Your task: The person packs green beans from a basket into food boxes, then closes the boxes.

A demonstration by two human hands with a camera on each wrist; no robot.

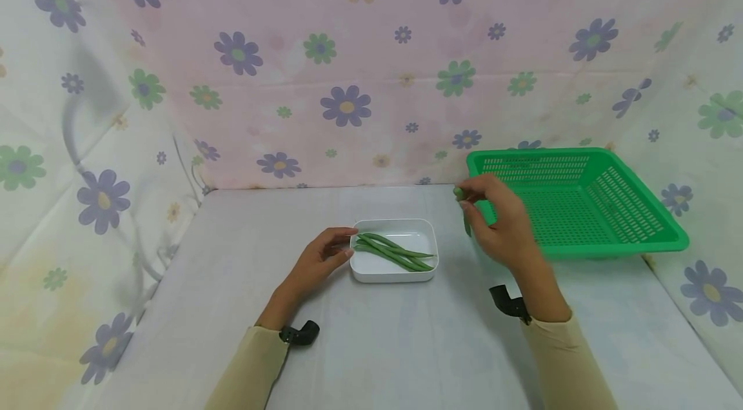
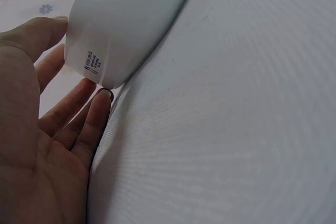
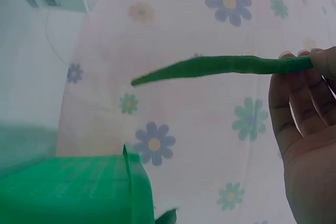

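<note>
My left hand (image 1: 316, 262) rests its fingertips at the left end of a white rectangular dish (image 1: 395, 277). The left wrist view shows its thumb and fingertips (image 2: 102, 98) against the dish wall (image 2: 121, 19), which has small printed lettering. Several long green pods (image 1: 391, 249) lie side by side in the dish. With thumb and fingertips, my right hand (image 1: 502, 226) pinches one end of a single slender green pod (image 3: 220, 65). Its tapered tip sticks out freely. That hand is in front of the left side of a green plastic basket (image 1: 604, 249).
The slotted basket stands on the right of a table covered in pale cloth (image 1: 371, 345). Flower-printed curtains (image 1: 371, 139) enclose the back and sides. In the right wrist view, a small green tip (image 3: 167, 217) shows beside the basket rim (image 3: 139, 192).
</note>
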